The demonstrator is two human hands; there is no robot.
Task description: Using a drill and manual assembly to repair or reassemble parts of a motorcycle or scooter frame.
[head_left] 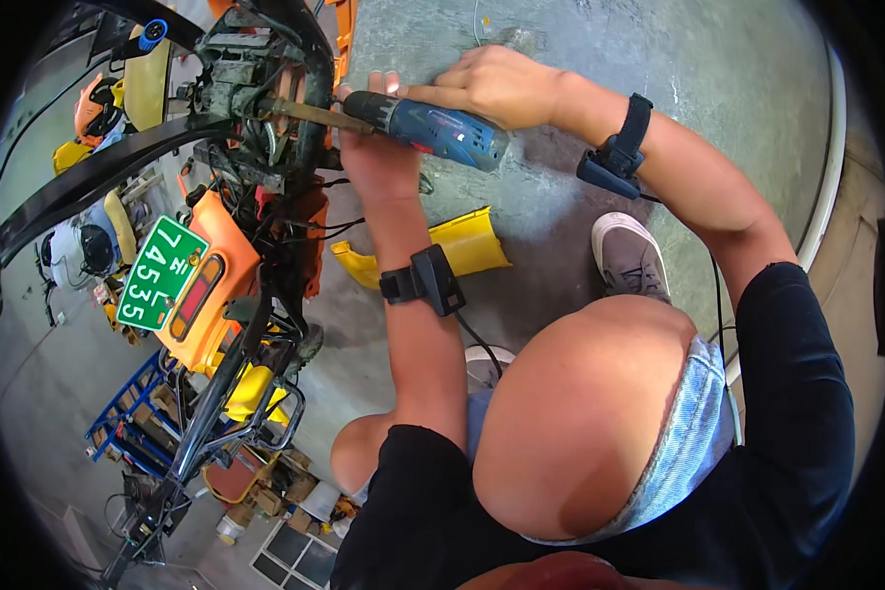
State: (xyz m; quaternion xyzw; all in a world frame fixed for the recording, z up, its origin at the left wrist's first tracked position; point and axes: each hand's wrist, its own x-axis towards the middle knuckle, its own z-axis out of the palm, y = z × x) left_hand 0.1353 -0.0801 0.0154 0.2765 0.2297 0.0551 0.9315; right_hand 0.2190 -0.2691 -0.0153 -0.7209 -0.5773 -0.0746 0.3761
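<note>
Head view, read from left to right about the blue drill [450,135]: well left of it, orange and yellow parts [93,108] sit in the background. Nearer, below and left of the drill, a green plate [162,272] is fixed to an orange rear panel [230,228]. Straight left of the drill's dark nose stands a grimy black mechanical assembly [238,90]. A brown flat bar [315,115] spans the space between, one end at the assembly, the other beside the drill's nose.

The left hand [376,165] comes up from below the drill and passes behind its front, two fingertips showing above; how far this grip closes I cannot tell, since the drill covers much of it. The drill's long axis slants from its nose, aimed left toward the assembly, to its tail at lower right. Below the drill, a curved yellow panel [470,241] lies on the floor [551,256]. The right hand [494,87] is above the drill's tail half, its grip curled onto the tool, forefinger along the casing. Of the two, the left hand is nearer the assembly. Below and right of the drill is a shoe [627,251].
</note>
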